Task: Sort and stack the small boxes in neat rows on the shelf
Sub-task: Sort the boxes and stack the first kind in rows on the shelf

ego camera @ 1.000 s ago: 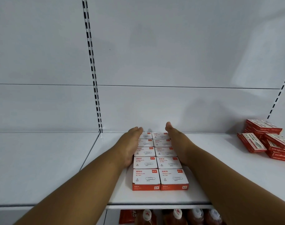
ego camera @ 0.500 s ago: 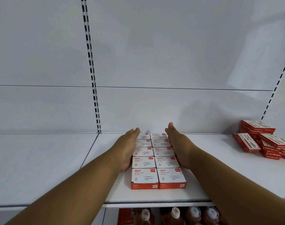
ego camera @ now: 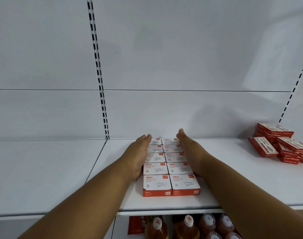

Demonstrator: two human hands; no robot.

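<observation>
Boxes of paper clips lie between our two hands on the white shelf, set in two columns of five that touch side by side. The block's long axis runs straight away from us, from the shelf's front edge toward the back panel. Each box lies flat, white printed top up, its orange band facing us; the print reads upright from our side.

Our left hand presses flat against the left flank of the block, fingers straight and together, tips reaching the rearmost box. Our right hand mirrors it on the right flank, fingers also straight, pointing at the back panel. Neither hand curls round anything; both simply bear on the sides. The two front boxes sit nearer to us than our palms, beside the wrists.

Well to the right of our right fingers, a loose heap of red boxes lies at mixed angles on the same shelf. Below our forearms, on the lower level, stand bottles with white caps.
</observation>
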